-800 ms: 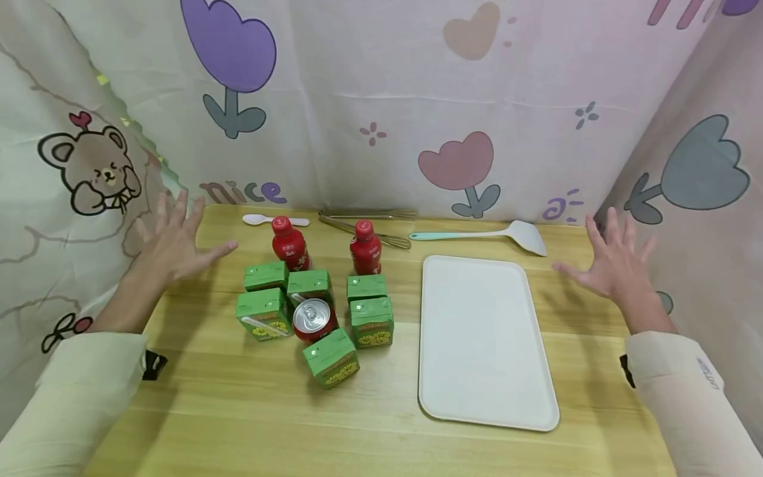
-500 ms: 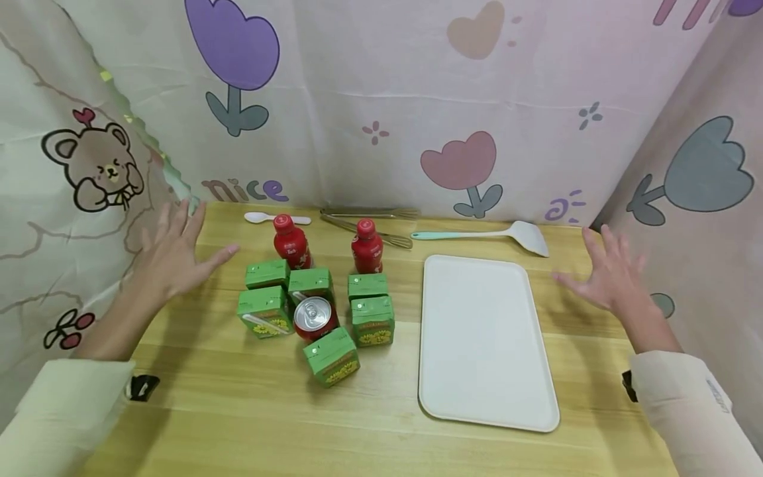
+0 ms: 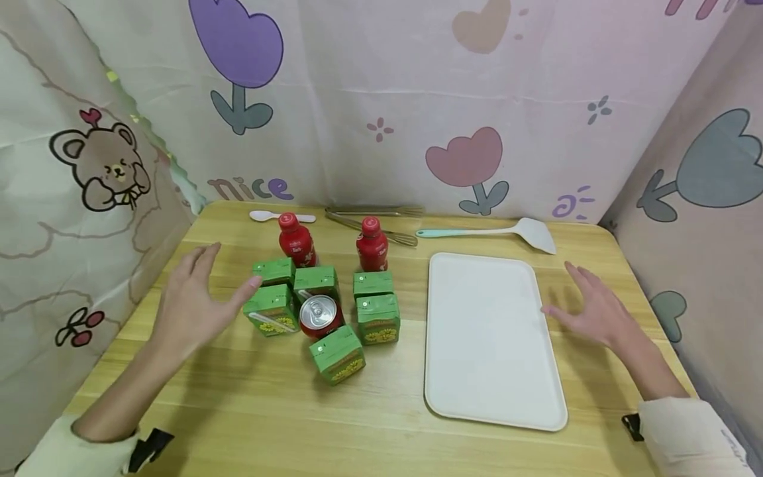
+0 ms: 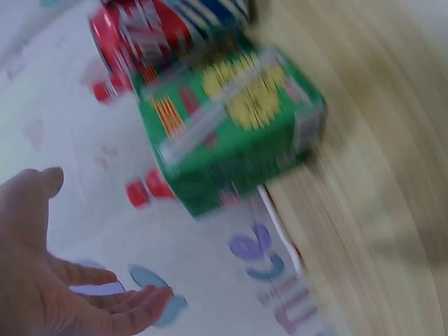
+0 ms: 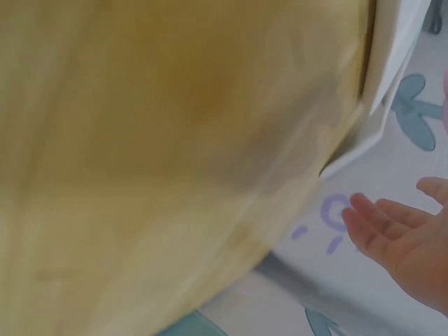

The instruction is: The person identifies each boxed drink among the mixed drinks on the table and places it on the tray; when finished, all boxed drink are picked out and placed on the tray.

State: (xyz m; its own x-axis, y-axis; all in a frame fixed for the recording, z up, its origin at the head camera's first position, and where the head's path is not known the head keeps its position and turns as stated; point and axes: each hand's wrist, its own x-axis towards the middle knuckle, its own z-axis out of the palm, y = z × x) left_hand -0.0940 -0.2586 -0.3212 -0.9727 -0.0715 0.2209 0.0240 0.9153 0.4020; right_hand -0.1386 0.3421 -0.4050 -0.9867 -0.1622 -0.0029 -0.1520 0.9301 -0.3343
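In the head view my left hand (image 3: 193,305) hovers over the table's left side with nothing in it, its thumb tip overlapping a green juice box (image 3: 271,310). Several such green boxes stand grouped around a red soda can (image 3: 320,317), with another juice box (image 3: 338,354) in front of it. Two red bottles, a left bottle (image 3: 297,240) and a right bottle (image 3: 372,245), stand behind the boxes. My right hand (image 3: 596,308) is held, fingers extended, over the right edge of a white tray (image 3: 495,341) and grips nothing. The left wrist view is blurred.
Along the back edge lie a white spoon (image 3: 282,216), tongs (image 3: 348,221), a whisk (image 3: 401,238) and a spatula (image 3: 530,233) with a mint handle. A patterned cloth (image 3: 357,132) encloses the wooden table (image 3: 286,430) at the back and sides.
Both hands have drawn back toward the person and lowered, the left also shifting right toward the boxes. Their spread fingers have come closer together. The things on the table stay put.
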